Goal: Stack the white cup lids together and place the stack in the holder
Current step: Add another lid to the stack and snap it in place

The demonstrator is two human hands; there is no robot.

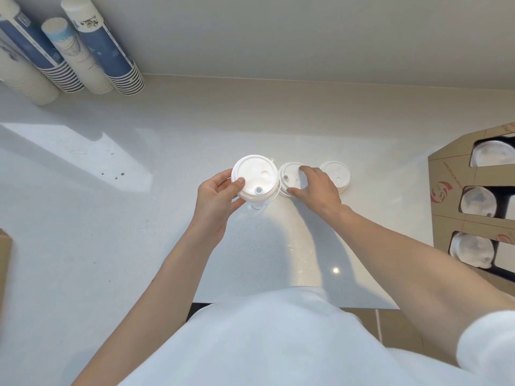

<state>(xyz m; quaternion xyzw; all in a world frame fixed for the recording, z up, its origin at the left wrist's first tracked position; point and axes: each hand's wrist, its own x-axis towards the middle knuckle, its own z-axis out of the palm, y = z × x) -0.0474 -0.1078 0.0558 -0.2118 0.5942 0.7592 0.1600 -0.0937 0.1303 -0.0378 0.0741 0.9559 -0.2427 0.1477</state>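
Nearest to us we see a white shirt (267, 344) and two bare forearms reaching out over the pale worktop (111, 218). Our left hand (220, 196) is clamped on a stack of lids (255, 176), thumb on the top face and fingers under the rim, holding it just above the worktop; how many lids are in the stack we cannot tell, though a second rim shows below the top one. Just beside it to the right, our right hand (315, 185) comes down on a second lid (292, 178) that lies flat on the worktop, fingers spread over its far edge and thumb at its near edge, touching it without yet being closed on it. A third lid (335, 171) lies flat just beyond that hand, partly hidden by the knuckles.

At the right edge stands the cardboard holder (451, 174), its slots facing us; three slots are in view and each shows white lids (476, 201) standing on edge. It is well apart from the three lids in the middle.

A few small dark specks (115, 175) lie on the worktop to the left. At the far left corner, against the wall, four stacks of paper cups (103, 48) stand upside down, some blue and white, some cream. A brown edge (4, 263) shows at the left border; what it is we cannot tell.
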